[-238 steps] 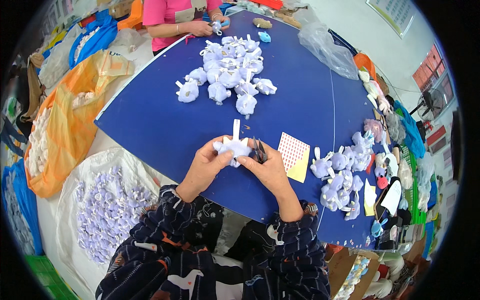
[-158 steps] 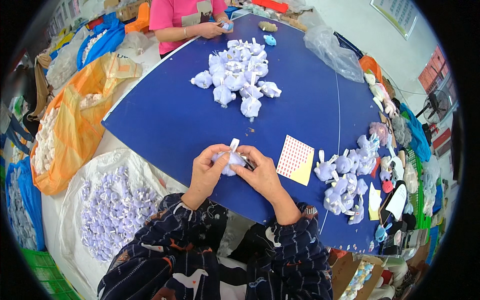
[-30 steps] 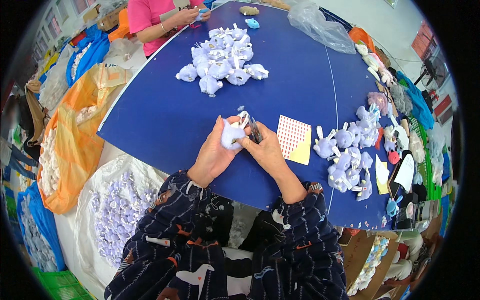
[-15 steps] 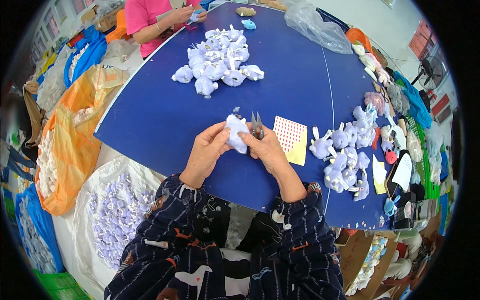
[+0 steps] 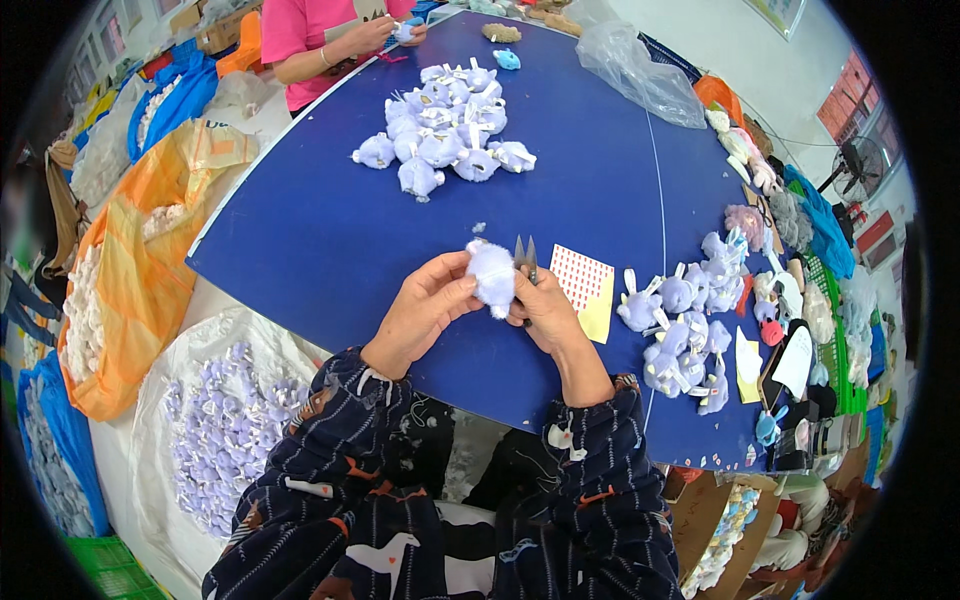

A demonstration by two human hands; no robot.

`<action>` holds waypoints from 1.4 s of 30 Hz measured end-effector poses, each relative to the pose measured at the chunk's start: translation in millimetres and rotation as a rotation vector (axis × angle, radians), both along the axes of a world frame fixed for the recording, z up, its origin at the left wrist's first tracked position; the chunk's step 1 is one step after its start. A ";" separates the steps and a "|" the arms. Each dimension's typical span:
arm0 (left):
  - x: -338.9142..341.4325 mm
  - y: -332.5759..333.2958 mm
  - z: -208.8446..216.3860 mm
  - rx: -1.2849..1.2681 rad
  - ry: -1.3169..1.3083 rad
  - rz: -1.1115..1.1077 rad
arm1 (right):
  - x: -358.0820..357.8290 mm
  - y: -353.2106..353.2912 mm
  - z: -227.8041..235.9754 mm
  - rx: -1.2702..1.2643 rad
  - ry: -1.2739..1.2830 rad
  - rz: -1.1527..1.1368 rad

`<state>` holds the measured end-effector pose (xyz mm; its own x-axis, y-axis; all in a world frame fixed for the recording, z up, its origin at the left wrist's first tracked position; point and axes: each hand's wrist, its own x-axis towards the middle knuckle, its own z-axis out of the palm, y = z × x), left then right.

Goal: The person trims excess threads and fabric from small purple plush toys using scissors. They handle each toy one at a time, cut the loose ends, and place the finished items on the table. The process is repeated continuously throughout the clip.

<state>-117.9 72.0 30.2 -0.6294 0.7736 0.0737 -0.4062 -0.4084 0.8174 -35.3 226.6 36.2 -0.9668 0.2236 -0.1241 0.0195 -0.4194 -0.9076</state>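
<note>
Above the blue table (image 5: 350,250), my left hand (image 5: 425,310) is closed on a small lavender plush piece (image 5: 491,275), fingers and thumb at its left side. My right hand (image 5: 550,315) grips dark thread snips (image 5: 526,255), blades pointing away from me and slightly apart. Its thumb side also touches the plush piece's right edge. A tuft of loose fluff (image 5: 479,228) lies just beyond the plush piece. To the right of my right hand is a sticker sheet (image 5: 582,280) with red marks, over a yellow sheet (image 5: 597,318).
Lavender plush pieces are heaped farther out (image 5: 440,125), and white-tagged ones lie at right (image 5: 685,335). A sack of lavender pieces (image 5: 235,430) stands at lower left beside an orange sack (image 5: 130,320). Across the table, a person in pink (image 5: 300,45) handles a blue piece. Clear plastic (image 5: 640,75) lies far right.
The plush piece has been turned in my fingers and shifted slightly right. My right hand and the snips have moved a little right, with the thumb drawn back to its edge.
</note>
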 end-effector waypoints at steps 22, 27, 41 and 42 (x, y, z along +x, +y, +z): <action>0.6 3.6 2.1 -0.148 0.311 0.119 | 1.1 -9.2 5.8 0.840 0.047 -0.184; -2.5 -1.8 -1.6 -0.110 0.302 0.134 | -2.4 -13.0 4.5 0.941 0.103 -0.216; -2.7 4.4 -10.6 -0.014 0.357 0.164 | 7.3 -10.1 4.1 0.770 0.055 -0.363; -3.4 0.1 -12.1 -0.063 0.385 0.196 | 6.4 -9.9 3.9 0.786 0.059 -0.318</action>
<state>-121.3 72.0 18.0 -0.7009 0.6524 0.2882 0.0138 -0.3916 0.9200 -28.9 216.7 40.1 -0.8435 0.4856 0.2298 -0.0495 0.3557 -0.9333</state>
